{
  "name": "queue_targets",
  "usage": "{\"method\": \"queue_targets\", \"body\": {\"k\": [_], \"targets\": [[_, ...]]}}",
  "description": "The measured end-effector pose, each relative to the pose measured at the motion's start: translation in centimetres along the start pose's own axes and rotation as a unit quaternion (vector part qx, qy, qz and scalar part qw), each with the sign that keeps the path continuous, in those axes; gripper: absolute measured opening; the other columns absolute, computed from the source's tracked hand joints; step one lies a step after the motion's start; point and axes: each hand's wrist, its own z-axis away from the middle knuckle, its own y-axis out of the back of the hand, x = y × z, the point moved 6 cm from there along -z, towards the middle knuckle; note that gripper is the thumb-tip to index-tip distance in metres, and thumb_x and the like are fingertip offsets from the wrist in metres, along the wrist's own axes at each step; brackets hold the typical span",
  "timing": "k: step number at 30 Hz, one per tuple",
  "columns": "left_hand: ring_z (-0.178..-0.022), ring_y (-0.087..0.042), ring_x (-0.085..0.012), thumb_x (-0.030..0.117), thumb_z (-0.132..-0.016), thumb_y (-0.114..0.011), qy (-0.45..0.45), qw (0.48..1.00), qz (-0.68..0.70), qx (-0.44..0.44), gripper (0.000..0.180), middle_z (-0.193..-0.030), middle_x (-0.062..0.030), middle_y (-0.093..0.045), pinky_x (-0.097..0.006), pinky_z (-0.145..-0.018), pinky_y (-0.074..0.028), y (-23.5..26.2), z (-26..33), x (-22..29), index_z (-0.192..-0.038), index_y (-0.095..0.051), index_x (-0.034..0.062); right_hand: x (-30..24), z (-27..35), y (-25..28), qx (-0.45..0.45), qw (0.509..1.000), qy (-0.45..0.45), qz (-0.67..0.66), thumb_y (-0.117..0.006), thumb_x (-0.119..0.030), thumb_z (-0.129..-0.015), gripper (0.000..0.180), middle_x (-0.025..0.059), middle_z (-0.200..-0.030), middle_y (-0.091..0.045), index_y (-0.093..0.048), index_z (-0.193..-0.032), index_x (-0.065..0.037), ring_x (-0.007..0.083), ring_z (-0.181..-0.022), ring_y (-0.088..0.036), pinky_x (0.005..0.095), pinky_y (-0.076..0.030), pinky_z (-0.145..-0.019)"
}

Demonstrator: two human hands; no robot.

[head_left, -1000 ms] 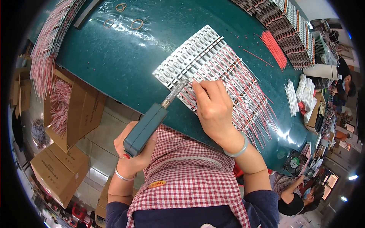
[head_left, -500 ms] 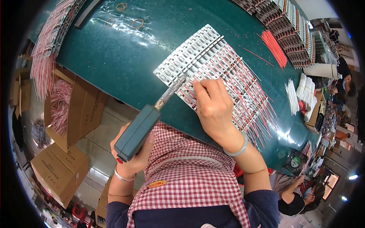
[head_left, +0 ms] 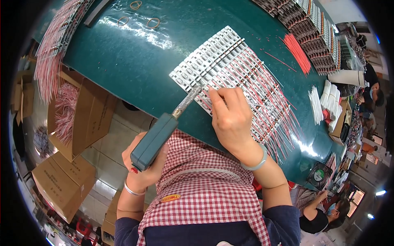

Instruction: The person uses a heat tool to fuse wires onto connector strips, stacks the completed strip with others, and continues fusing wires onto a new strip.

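Note:
In my left hand (head_left: 148, 176), fingers wrapped round its body, is a dark green soldering gun (head_left: 154, 141). Its metal barrel points up and right, with the tip at the near left edge of a panel of small white circuit boards (head_left: 209, 55). My right hand (head_left: 233, 117) is closed in a pinch beside that tip, low over the panel. A thin wire end shows at its fingertips, partly hidden by the fingers. Rows of red and white wires (head_left: 273, 96) trail off the boards to the right.
Loose red wires (head_left: 296, 53) and bundled white wires (head_left: 328, 100) lie on the green table (head_left: 119, 65). Stacked panels (head_left: 310, 33) stand at the far right, wired panels (head_left: 61, 45) at the far left. An open carton (head_left: 92, 119) sits below the left edge. A co-worker (head_left: 316, 215) sits at right.
The soldering gun and left hand have shifted slightly right and up in view. The right hand keeps its pinch near the tip, and the whole scene has moved a little in the picture.

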Motion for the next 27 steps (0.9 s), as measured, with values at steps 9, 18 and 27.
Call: {"method": "queue_targets", "body": {"k": [9, 18, 27], "targets": [[-0.067, -0.061, -0.0158, -0.003, -0.075, -0.075, 0.012, 1.000, -0.004, -0.007, 0.021, -0.083, -0.0090, -0.065, -0.026, -0.062, -0.049, -0.3, -0.1, -0.1, -0.093, -0.064, -0.0026, -0.3, 0.0, -0.3, -0.005, 1.000, -0.001, 0.007, -0.066, 0.002, -0.074, 0.019, 0.0103, -0.078, -0.052, -0.066, -0.093, 0.007, 0.0243, -0.072, -0.053, 0.0322, -0.046, -0.057], [-0.065, -0.061, -0.0175, -0.002, -0.074, -0.075, 0.010, 1.000, 0.001, -0.006, 0.019, -0.080, -0.0096, -0.063, -0.026, -0.060, -0.049, -0.1, 0.1, -0.2, -0.091, -0.066, -0.0030, -0.4, 0.0, -0.3, -0.008, 1.000, -0.007, 0.015, -0.066, 0.002, -0.075, 0.017, 0.0105, -0.078, -0.052, -0.066, -0.091, 0.007, 0.0247, -0.073, -0.053, 0.0326, -0.046, -0.056], [-0.070, -0.067, -0.0236, 0.002, -0.074, -0.077, 0.010, 0.999, 0.026, 0.036, 0.021, -0.085, -0.0140, -0.068, -0.029, -0.064, -0.052, 0.5, 1.0, -0.8, -0.093, -0.069, -0.0034, -0.4, 0.0, -0.3, -0.005, 1.000, -0.009, 0.016, -0.066, 0.002, -0.075, 0.016, 0.0102, -0.078, -0.053, -0.066, -0.091, 0.006, 0.0245, -0.073, -0.053, 0.0328, -0.046, -0.057]]}}
